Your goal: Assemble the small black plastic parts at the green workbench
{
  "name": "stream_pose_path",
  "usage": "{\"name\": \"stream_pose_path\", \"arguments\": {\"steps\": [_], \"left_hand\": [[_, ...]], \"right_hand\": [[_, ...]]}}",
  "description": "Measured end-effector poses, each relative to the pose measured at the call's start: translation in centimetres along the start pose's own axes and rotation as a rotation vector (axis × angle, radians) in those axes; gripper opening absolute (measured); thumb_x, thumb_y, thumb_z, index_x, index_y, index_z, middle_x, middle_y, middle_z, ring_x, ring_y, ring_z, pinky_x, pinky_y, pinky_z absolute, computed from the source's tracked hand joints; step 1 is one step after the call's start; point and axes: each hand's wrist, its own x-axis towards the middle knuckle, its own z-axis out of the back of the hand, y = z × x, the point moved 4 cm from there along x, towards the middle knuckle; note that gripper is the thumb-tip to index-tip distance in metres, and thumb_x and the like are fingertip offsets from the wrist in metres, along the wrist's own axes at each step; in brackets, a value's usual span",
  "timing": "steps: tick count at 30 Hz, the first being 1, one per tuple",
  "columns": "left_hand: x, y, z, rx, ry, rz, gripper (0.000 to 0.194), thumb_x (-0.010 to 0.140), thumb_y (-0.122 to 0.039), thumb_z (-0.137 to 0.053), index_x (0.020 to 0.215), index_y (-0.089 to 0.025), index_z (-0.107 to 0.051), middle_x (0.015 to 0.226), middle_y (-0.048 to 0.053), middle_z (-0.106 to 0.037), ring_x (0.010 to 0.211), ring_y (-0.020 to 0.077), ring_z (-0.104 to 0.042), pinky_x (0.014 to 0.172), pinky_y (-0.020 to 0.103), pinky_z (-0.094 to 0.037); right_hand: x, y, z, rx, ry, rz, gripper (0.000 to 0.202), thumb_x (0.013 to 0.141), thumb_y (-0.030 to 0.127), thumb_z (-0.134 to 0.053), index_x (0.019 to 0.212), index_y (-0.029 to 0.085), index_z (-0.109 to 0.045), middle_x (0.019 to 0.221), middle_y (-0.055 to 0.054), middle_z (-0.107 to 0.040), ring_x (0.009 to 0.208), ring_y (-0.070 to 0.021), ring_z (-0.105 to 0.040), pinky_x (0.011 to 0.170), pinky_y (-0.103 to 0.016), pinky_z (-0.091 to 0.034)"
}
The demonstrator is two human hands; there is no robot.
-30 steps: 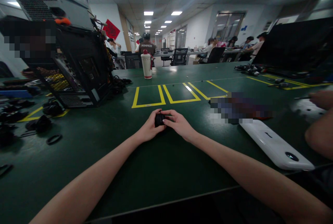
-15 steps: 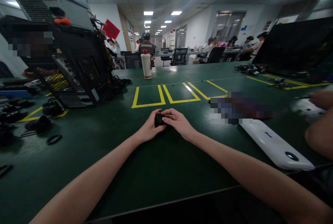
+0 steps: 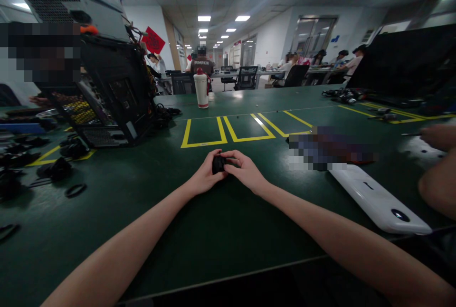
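Observation:
A small black part (image 3: 218, 165), its exact kind too dark to make out, sits between my two hands just above the green table (image 3: 221, 231). My left hand (image 3: 205, 174) is closed around its left side, thumb below and fingers behind. From the right, my right hand (image 3: 245, 170) pinches the same part with thumb and fingertips. Past my hands, yellow tape outlines (image 3: 204, 144) mark the tabletop.
At left stand an opened computer case (image 3: 124, 93) and loose black parts (image 3: 55, 169), with a black ring (image 3: 75, 190). A white-and-red cup (image 3: 202, 91) is ahead. To the right lie a white oblong device (image 3: 377, 197) and another person's arm (image 3: 440, 178).
My hands stay in place around the black part, with the right fingers shifted slightly on it. The view has moved very slightly.

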Motion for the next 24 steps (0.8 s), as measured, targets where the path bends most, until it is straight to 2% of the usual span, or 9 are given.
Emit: {"name": "stream_pose_path", "arguments": {"steps": [5,11,19,24], "left_hand": [[0.01,-0.11,-0.04,-0.011,0.0,0.008,0.063,0.073,-0.021,-0.058,0.126,-0.015,-0.026,0.128,0.013,-0.036,0.12,0.0252,-0.037,0.102,0.043,-0.029],[0.12,-0.38,0.0,0.018,-0.012,0.004,0.061,0.072,-0.02,-0.058,0.124,-0.012,-0.028,0.124,0.014,-0.039,0.117,0.0243,-0.039,0.102,0.042,-0.029],[0.07,-0.39,-0.07,0.009,-0.007,0.017,0.062,0.072,-0.019,-0.057,0.125,-0.013,-0.025,0.127,0.015,-0.037,0.119,0.0245,-0.037,0.103,0.043,-0.028],[0.07,-0.06,-0.08,0.021,-0.013,-0.012,0.062,0.072,-0.019,-0.058,0.125,-0.013,-0.026,0.128,0.014,-0.035,0.12,0.0242,-0.035,0.104,0.042,-0.026]], "right_hand": [[0.13,0.08,0.03,-0.02,-0.022,0.026,0.019,0.079,0.024,-0.052,0.098,0.023,-0.056,0.108,-0.002,-0.054,0.106,-0.019,-0.05,0.093,-0.041,-0.039],[-0.02,0.57,-0.02,-0.079,-0.019,0.075,0.03,0.079,0.019,-0.052,0.108,0.024,-0.054,0.112,-0.003,-0.05,0.109,-0.0171,-0.048,0.096,-0.038,-0.038],[-0.02,0.57,-0.01,-0.116,-0.032,0.093,0.022,0.08,0.022,-0.051,0.101,0.022,-0.056,0.105,-0.003,-0.055,0.101,-0.0163,-0.052,0.093,-0.038,-0.039],[0.08,0.58,0.1,-0.125,-0.06,0.126,0.018,0.078,0.015,-0.052,0.095,0.021,-0.057,0.1,-0.002,-0.056,0.098,-0.0151,-0.053,0.092,-0.036,-0.041]]}}
